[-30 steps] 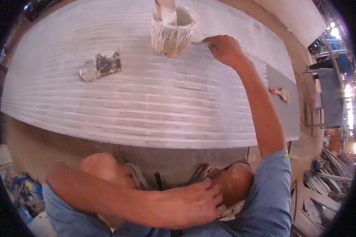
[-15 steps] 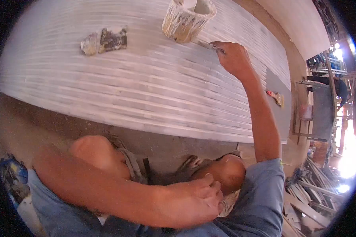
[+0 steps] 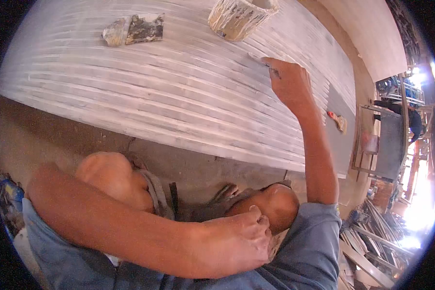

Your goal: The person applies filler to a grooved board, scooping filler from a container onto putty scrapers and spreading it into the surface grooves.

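Note:
In my right hand (image 3: 291, 82) is a putty knife (image 3: 254, 57), its pale tip pointing left over a large grey panel with white stripes (image 3: 179, 96). The tip is just below a paint-streaked bucket (image 3: 241, 21). My left hand (image 3: 241, 241) lies across my lap with its fingers curled in, close to my right sleeve; its fingertips are hidden. Toward the far left of the panel lie a smeared dark square plate (image 3: 145, 28) and a crusted pale lump (image 3: 114, 33).
A brush with a red handle (image 3: 337, 121) rests on the darker grey right end of the panel. My bent knees (image 3: 113, 176) are at its near edge. Farther right are a metal-framed stand (image 3: 390, 140), a person (image 3: 414, 123) and a pile of wood strips (image 3: 377, 232).
My right hand has drawn the putty knife slightly right and away from the bucket. The view has shifted, so the bucket and plate appear higher. My left hand stays curled at my lap.

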{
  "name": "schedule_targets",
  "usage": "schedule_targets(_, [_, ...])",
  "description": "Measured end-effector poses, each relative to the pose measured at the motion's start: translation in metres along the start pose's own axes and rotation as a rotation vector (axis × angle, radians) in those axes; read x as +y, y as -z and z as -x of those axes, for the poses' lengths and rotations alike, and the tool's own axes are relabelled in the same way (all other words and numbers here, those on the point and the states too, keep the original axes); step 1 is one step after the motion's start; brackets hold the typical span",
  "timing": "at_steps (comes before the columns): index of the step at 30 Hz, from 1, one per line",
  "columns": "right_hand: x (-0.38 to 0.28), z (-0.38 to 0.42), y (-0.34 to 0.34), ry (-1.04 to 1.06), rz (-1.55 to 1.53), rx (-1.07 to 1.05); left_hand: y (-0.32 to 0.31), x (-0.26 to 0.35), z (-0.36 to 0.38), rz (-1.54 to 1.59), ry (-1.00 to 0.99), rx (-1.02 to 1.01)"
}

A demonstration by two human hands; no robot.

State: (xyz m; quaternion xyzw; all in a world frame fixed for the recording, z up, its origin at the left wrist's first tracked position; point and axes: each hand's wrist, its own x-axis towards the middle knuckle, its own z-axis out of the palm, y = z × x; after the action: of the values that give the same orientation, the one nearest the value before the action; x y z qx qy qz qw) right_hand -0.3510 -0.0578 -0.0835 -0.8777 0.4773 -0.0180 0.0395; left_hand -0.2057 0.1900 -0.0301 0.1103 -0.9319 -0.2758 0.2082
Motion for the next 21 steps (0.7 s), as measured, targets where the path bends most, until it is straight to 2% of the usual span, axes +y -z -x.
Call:
schedule_targets(3, [-0.009, 0.019, 0.001, 0.017, -0.047, 0.051, -0.001, 0.004, 0.000, 0.009, 0.025, -0.053])
schedule_targets(6, [-0.013, 0.026, -0.004, 0.031, -0.050, 0.080, -0.004, 0.004, 0.002, -0.048, 0.009, 0.033])
schedule_targets(8, [-0.017, 0.031, -0.006, 0.033, -0.053, 0.111, -0.004, 0.004, 0.000, -0.048, 0.005, 0.007])
schedule_targets(10, [-0.024, 0.039, -0.002, 0.005, 0.006, 0.000, -0.009, 0.005, 0.001, -0.047, 0.008, -0.012])
schedule_targets(12, [-0.023, 0.042, -0.003, 0.021, -0.005, -0.001, -0.018, 0.006, 0.006, -0.106, -0.019, 0.183])
schedule_targets(13, [-0.023, 0.044, -0.003, 0.034, -0.021, 0.003, -0.018, 0.007, 0.005, -0.104, -0.020, 0.182])
schedule_targets(15, [-0.024, 0.046, -0.002, 0.033, -0.019, 0.008, -0.012, 0.005, 0.001, -0.068, 0.005, 0.048])
schedule_targets(16, [-0.026, 0.046, -0.002, 0.037, -0.018, 0.010, -0.005, 0.006, -0.002, -0.068, 0.012, 0.048])
schedule_targets(18, [-0.029, 0.046, -0.003, 0.048, -0.009, 0.021, 0.007, 0.006, -0.006, 0.001, 0.025, -0.159])
schedule_targets(21, [-0.033, 0.049, -0.001, 0.021, -0.002, -0.018, 0.004, 0.005, -0.004, -0.014, 0.022, -0.119])
